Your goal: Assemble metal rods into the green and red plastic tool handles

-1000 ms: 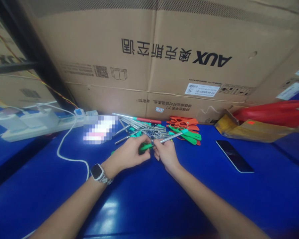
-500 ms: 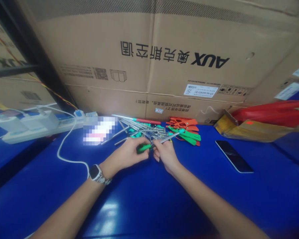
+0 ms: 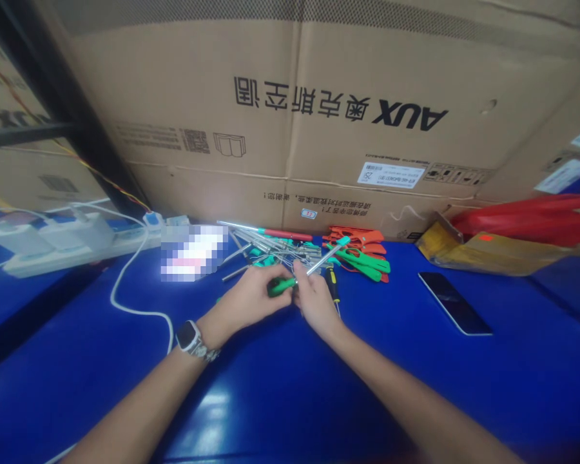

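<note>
My left hand (image 3: 251,293) is closed around a green handle (image 3: 283,287), partly covered by my fingers. A thin silver metal rod (image 3: 325,259) with a teal end slants up and right from the handle's front end. My right hand (image 3: 314,299) pinches this rod near the handle; whether rod and handle are joined is hidden by my fingers. Just beyond both hands lies a pile of metal rods (image 3: 275,245) with teal parts. Right of it are orange plastic pieces (image 3: 362,237) and green plastic pieces (image 3: 367,264). A yellow-and-black screwdriver (image 3: 333,283) lies beside my right hand.
A smartphone (image 3: 454,303) lies on the blue table (image 3: 280,393) at right, near an open carton (image 3: 493,254) with red material. At left are a power strip (image 3: 77,248) and white cable (image 3: 118,296). A large cardboard box (image 3: 183,84) stands behind.
The rod in my right hand has swung to a steeper slant, its teal end moving left and up. My right hand shifted slightly left, and more of the screwdriver shows.
</note>
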`<state>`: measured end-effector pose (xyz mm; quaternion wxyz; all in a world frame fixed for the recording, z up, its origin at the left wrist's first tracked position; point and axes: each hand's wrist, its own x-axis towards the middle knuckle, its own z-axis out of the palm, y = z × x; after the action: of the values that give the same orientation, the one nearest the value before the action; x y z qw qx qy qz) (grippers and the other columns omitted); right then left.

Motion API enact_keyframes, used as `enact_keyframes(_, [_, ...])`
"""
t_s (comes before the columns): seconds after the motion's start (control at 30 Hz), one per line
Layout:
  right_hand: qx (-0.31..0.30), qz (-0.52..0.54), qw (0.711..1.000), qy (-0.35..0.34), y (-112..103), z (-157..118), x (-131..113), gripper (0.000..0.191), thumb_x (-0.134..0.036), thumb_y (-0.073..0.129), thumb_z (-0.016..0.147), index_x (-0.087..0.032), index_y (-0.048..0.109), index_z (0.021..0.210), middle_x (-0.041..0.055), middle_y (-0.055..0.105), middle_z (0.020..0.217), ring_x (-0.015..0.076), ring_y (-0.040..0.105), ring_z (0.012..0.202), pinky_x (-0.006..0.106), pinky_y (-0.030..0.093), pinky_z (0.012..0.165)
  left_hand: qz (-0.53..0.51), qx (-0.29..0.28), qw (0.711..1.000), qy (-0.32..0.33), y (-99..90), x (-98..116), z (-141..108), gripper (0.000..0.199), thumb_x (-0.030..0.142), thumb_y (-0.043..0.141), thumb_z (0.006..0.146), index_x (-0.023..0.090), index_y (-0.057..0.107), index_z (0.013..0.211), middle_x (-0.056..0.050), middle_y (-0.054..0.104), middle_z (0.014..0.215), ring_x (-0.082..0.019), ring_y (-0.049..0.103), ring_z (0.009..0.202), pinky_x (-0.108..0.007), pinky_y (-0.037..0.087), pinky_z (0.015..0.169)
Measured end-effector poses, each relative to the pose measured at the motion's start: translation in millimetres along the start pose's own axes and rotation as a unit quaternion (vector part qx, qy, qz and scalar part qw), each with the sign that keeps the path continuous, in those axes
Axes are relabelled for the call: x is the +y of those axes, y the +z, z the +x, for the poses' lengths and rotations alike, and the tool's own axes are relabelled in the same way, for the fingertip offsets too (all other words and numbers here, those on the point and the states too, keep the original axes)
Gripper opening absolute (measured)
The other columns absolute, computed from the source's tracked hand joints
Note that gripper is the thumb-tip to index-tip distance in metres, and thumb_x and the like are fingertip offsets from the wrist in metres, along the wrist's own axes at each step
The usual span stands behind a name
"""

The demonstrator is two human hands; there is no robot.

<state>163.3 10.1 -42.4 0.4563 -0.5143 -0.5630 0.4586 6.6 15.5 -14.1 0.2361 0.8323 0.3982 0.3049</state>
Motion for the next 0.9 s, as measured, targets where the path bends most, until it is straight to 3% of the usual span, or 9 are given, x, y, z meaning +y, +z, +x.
enact_keyframes(0.2, [0.009,0.003,1.0,-0.021,0.3,-2.9,-2.7,0.054,-0.066,0.043,0.091,-0.02,0.048,0.062,-0.0044,0.041,0.05,0.0106,0.036,0.048,0.023,0.027,0.046,0.009,0.007,1.0,-0.027,1.7,5.7,0.1,0.011,0.023,0.059,0.081,0.018,0.066,0.088,0.003,0.063,0.069,-0.013,0.054,0.061,-0.025,0.04,0.06])
enact_keyframes(0.37, [0.028,0.035,0.997,-0.056,1.9,-4.3,-1.8,0.047,-0.064,0.046,0.091,-0.022,0.048,0.07,-0.0044,0.044,0.056,0.0112,0.039,0.05,0.023,0.03,0.047,-0.012,-0.005,1.0,-0.011,3.3,9.2,-1.2,0.016,0.021,0.058,0.083,0.018,0.063,0.098,0.001,0.066,0.08,-0.014,0.058,0.066,-0.026,0.043,0.061])
enact_keyframes(0.53, [0.035,0.068,0.997,-0.023,2.9,-1.9,4.7,0.047,-0.068,0.046,0.089,-0.024,0.048,0.074,-0.0072,0.037,0.048,0.0115,0.035,0.042,0.023,0.031,0.043,-0.019,0.007,1.0,-0.013,3.1,10.2,-0.5,0.012,0.027,0.056,0.09,0.018,0.064,0.093,0.0,0.068,0.078,-0.014,0.058,0.063,-0.026,0.042,0.06])
enact_keyframes(0.63, [0.048,0.079,0.996,-0.012,3.3,0.8,5.2,0.044,-0.067,0.049,0.088,-0.024,0.05,0.08,-0.0074,0.04,0.049,0.0117,0.038,0.042,0.023,0.032,0.042,-0.003,0.032,0.999,-0.029,5.3,11.1,0.7,0.013,0.029,0.057,0.091,0.019,0.064,0.093,0.002,0.067,0.073,-0.012,0.054,0.056,-0.025,0.038,0.054])
enact_keyframes(0.73, [0.031,0.083,0.996,0.003,4.6,4.5,0.3,0.043,-0.067,0.046,0.09,-0.024,0.055,0.089,-0.0056,0.048,0.055,0.0134,0.046,0.045,0.024,0.037,0.042,-0.02,0.055,0.998,-0.036,10.6,15.6,2.5,0.013,0.027,0.054,0.093,0.019,0.063,0.099,0.0,0.072,0.084,-0.013,0.058,0.06,-0.025,0.043,0.058])
enact_keyframes(0.9, [0.044,0.151,0.987,0.007,8.5,11.2,-17.7,0.043,-0.063,0.05,0.088,-0.021,0.061,0.085,0.0023,0.067,0.085,0.0163,0.064,0.082,0.025,0.051,0.073,-0.09,0.121,0.988,-0.039,19.4,24.9,8.1,0.021,0.02,0.054,0.093,0.02,0.059,0.113,-0.005,0.071,0.109,-0.018,0.066,0.091,-0.031,0.05,0.082])
